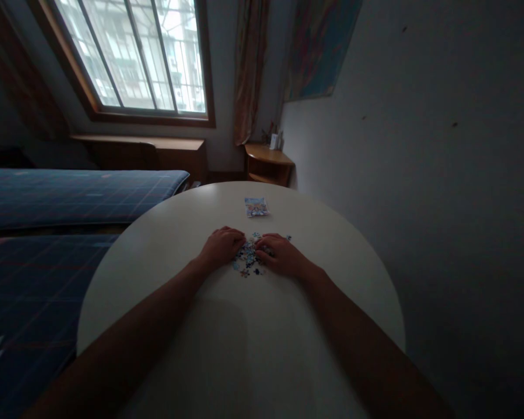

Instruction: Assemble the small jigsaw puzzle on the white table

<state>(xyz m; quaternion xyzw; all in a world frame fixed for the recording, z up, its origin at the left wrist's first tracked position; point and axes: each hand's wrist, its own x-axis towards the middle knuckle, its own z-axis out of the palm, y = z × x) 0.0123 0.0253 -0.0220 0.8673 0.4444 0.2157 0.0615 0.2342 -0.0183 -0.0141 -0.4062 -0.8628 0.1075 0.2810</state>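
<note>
A heap of small jigsaw puzzle pieces (248, 254), mostly blue and white, lies on the round white table (157, 326). My left hand (224, 245) rests at the left side of the heap, fingers loosely bent and touching the pieces. From the right, my right hand (277, 252) reaches over the heap with its fingers slightly apart and curved onto it. Both hands look open, though the fingertips and the pieces under them are partly hidden. Beyond the heap lies a small square picture packet (256, 207) with a colourful print.
Left of the table stands a bed with a blue checked cover (70, 198). A white wall (353, 157) runs along the right. Behind are a wooden corner shelf (266, 154), a long wooden desk (179, 145), a curtain (248, 70) and a barred window (135, 58).
</note>
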